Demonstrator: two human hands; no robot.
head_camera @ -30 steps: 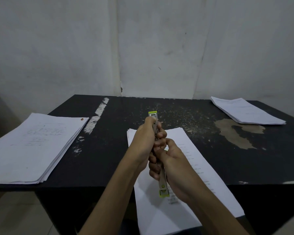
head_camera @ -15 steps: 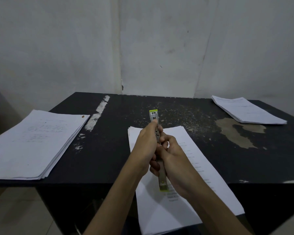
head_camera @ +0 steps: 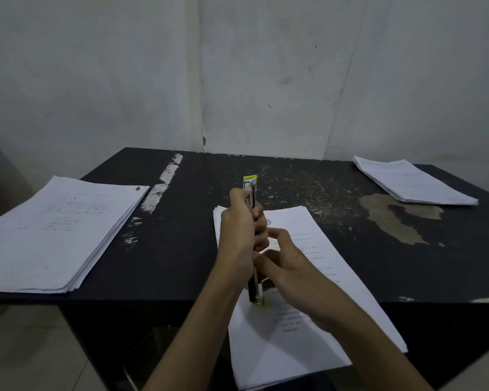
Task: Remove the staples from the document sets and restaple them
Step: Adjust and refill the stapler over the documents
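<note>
A long slim stapler [head_camera: 251, 187] with lime-green ends is held above a white document set [head_camera: 302, 328] that lies in front of me and hangs over the table's near edge. My left hand [head_camera: 239, 238] is wrapped around the stapler's upper half. My right hand [head_camera: 291, 266] pinches the stapler's lower half with thumb and fingers; the other fingers are spread. The stapler's near green tip [head_camera: 259, 303] shows just below both hands, above the paper.
The black worn table [head_camera: 350, 263] stands against a pale wall. A thick paper stack [head_camera: 57, 235] lies at its left end, past the edge. A thinner stack [head_camera: 410, 182] lies at the far right. A tan bare patch marks the tabletop right of centre.
My right hand has loosened from a full grip on the stapler's lower part to a pinch with fingers spread. The stapler stays in my left hand.
</note>
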